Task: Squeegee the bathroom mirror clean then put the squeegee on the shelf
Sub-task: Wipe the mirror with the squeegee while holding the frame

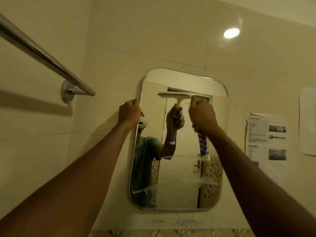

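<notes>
A rounded rectangular mirror (181,185) hangs on the tiled wall ahead. My right hand (202,115) is shut on the squeegee (203,146), whose purple-and-white handle hangs below my fist. Its pale blade presses flat and level against the upper part of the glass, mostly merged with its own reflection. My left hand (129,113) grips the mirror's upper left edge. White foam streaks cross the lower half of the glass. The mirror reflects a person in a green shirt. No shelf is in view.
A chrome towel rail (42,57) juts from the left wall at head height. Printed paper sheets (266,135) are stuck to the wall right of the mirror. A light glare (231,33) shows on the upper tiles.
</notes>
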The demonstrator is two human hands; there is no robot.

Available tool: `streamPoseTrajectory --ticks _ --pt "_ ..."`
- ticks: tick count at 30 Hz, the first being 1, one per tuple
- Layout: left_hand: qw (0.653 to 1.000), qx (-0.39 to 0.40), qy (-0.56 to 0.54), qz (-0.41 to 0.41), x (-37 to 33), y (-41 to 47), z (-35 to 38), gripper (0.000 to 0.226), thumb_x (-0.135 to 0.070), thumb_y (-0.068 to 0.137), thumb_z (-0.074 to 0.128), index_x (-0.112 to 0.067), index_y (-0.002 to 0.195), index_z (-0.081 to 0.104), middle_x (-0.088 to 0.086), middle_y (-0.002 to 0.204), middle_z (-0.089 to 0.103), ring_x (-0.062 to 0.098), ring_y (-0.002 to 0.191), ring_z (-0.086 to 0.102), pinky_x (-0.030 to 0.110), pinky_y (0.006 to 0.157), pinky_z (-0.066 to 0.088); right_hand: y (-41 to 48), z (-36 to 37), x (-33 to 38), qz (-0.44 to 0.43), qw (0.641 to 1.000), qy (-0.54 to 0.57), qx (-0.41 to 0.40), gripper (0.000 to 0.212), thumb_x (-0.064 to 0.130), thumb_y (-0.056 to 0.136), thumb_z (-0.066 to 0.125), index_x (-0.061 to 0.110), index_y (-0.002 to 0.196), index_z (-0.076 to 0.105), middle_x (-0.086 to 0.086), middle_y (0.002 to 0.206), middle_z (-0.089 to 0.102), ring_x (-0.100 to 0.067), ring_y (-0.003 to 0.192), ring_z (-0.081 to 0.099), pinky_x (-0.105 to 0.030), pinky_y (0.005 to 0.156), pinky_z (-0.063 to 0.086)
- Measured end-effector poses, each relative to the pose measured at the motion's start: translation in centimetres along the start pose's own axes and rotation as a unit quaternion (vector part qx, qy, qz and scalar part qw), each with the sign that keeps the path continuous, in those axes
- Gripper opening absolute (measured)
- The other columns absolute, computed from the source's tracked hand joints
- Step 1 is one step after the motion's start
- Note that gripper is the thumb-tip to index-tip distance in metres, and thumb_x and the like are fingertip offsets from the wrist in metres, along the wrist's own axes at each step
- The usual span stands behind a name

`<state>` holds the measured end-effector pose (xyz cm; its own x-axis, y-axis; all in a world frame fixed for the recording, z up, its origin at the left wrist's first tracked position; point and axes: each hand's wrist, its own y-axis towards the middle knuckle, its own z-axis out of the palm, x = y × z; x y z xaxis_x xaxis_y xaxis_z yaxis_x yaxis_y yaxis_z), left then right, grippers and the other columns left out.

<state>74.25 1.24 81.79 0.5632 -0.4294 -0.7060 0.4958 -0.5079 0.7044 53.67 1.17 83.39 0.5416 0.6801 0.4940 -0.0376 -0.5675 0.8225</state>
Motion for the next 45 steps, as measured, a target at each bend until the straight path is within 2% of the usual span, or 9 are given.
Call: streamPoseTrajectory --ticks 5,9,11,16,21,24,32,40,45 --pt "0.999 0.021 0.037 0.008 -0.1 -0.1 -0.2 0.031 -0.018 0.104 0.021 -0.008 0.101 0.051 0.006 0.093 0.047 0.018 0.070 0.042 0.020 0.052 0.028 -2.5 2.0 -1.8 0.029 0.999 -0.008 0.035 0.046 0.039 0.103 0.027 0.016 0.072 0.052 0.002 0.055 0.052 -0.005 0.039 0.047 -0.016 0.038 0.039" --pt "0.999 0.034 0.023 0.002 -0.1 -0.3 -0.4 0.037 -0.018 0.103 0.021 -0.004 0.102 0.055 0.007 0.093 0.050 0.023 0.076 0.047 0.027 0.062 0.031 -13.4 5.8 -6.6 0.064 0.996 -0.035 0.056 0.048 0.044 0.100 0.027 0.020 0.068 0.054 0.005 0.056 0.053 -0.004 0.044 0.044 -0.017 0.042 0.037" --pt "0.999 0.038 0.017 -0.004 -0.1 -0.3 -0.3 0.036 -0.017 0.104 0.020 -0.005 0.103 0.054 0.006 0.092 0.049 0.016 0.066 0.044 0.023 0.053 0.032 -15.7 6.1 -6.6 0.076 0.992 -0.060 0.077 0.048 0.041 0.101 0.026 0.022 0.066 0.052 0.005 0.057 0.053 -0.004 0.048 0.047 -0.016 0.044 0.035" --pt "0.997 0.031 -0.067 -0.033 -0.2 -0.6 -0.2 0.035 -0.023 0.104 0.018 -0.009 0.089 0.046 0.004 0.081 0.049 0.009 0.062 0.045 0.008 0.055 0.040 -6.3 3.0 -1.4 0.028 0.998 -0.007 0.055 0.041 0.032 0.102 0.034 0.019 0.067 0.049 0.003 0.058 0.050 -0.008 0.047 0.047 -0.017 0.045 0.039" --pt "0.991 0.029 -0.113 -0.062 -0.5 -0.7 -0.3 0.055 -0.041 0.101 0.018 -0.003 0.105 0.058 0.019 0.104 0.067 0.032 0.093 0.066 0.042 0.089 0.055 5.7 0.8 5.2 -0.012 1.000 0.028 -0.002 0.044 0.037 0.103 0.030 0.012 0.073 0.050 -0.004 0.067 0.055 -0.018 0.063 0.060 -0.031 0.065 0.056" --pt "0.989 0.050 -0.126 -0.066 -0.4 -0.8 -0.6 0.065 -0.047 0.099 0.016 -0.001 0.108 0.061 0.020 0.104 0.068 0.033 0.095 0.066 0.048 0.094 0.053 2.6 1.8 3.7 0.002 1.000 -0.005 0.031 0.043 0.037 0.103 0.029 0.013 0.073 0.049 -0.002 0.062 0.054 -0.012 0.050 0.054 -0.023 0.049 0.050" --pt "0.992 0.064 -0.101 -0.044 -0.8 -1.4 -1.0 0.061 -0.043 0.098 0.011 -0.004 0.114 0.056 0.020 0.110 0.066 0.036 0.101 0.063 0.051 0.096 0.050 -15.7 7.4 -4.5 0.094 0.985 -0.040 0.136 0.037 0.040 0.101 0.033 0.024 0.078 0.057 0.004 0.068 0.061 -0.005 0.056 0.055 -0.016 0.048 0.042" --pt "0.985 0.062 -0.143 -0.070 -0.9 -1.5 -1.5 0.066 -0.048 0.099 0.011 -0.006 0.105 0.062 0.016 0.103 0.069 0.033 0.096 0.066 0.049 0.096 0.051 0.6 2.0 4.3 -0.012 1.000 0.023 0.012 0.049 0.037 0.104 0.028 0.014 0.068 0.052 0.001 0.054 0.050 -0.010 0.043 0.049 -0.019 0.046 0.042" --pt "0.986 0.059 -0.142 -0.066 -0.7 -1.4 -1.5 0.071 -0.054 0.093 0.011 -0.008 0.101 0.065 0.015 0.100 0.070 0.032 0.095 0.065 0.048 0.095 0.051 -4.5 4.8 0.7 0.010 0.998 0.015 0.062 0.040 0.036 0.102 0.032 0.018 0.073 0.052 0.003 0.059 0.055 -0.006 0.044 0.048 -0.018 0.043 0.044"
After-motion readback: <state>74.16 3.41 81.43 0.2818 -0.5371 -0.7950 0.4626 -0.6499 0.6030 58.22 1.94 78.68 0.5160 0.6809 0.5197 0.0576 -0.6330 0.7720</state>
